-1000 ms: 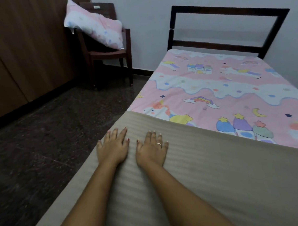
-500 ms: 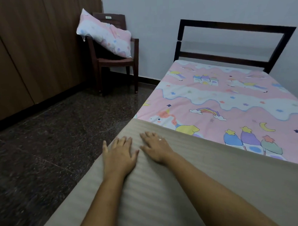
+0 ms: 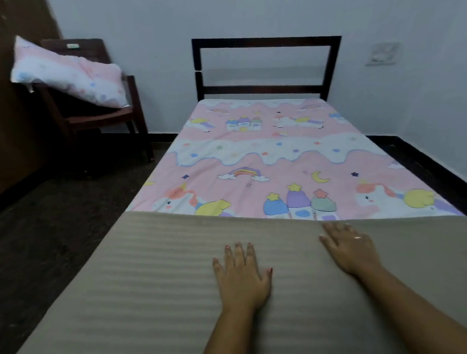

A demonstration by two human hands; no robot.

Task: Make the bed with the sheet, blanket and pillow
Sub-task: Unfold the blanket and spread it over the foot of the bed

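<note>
- My left hand [image 3: 242, 278] lay flat, palm down, on the beige striped blanket [image 3: 151, 274]. The fingers were straight and close together with the thumb out to the side, and it held nothing.
- My right hand [image 3: 350, 249] lay flat on the same blanket with its fingers straight and slightly spread, and it held nothing. There was a ring [image 3: 357, 237] on one finger.
- The hands were apart. The left was nearer to me, about mid-width of the bed. The right was further up and toward the right edge.
- The blanket covered the foot end of the bed from left edge to right edge. Its far edge ran straight across, just beyond my right fingertips.
- The sheet [image 3: 266, 154], pink and white with unicorns, rainbows and castles, lay flat from the blanket's far edge up to the headboard [image 3: 266, 88]. Neither hand touched it.
- The pillow [image 3: 70, 74], in a matching print, lay tilted on a dark wooden chair [image 3: 112, 120]. The chair stood on the floor [image 3: 42, 238] beyond the bed's head-end left corner, well apart from both hands.
- A switch plate [image 3: 382, 54], blurred, sat on the wall to the right of the headboard.
</note>
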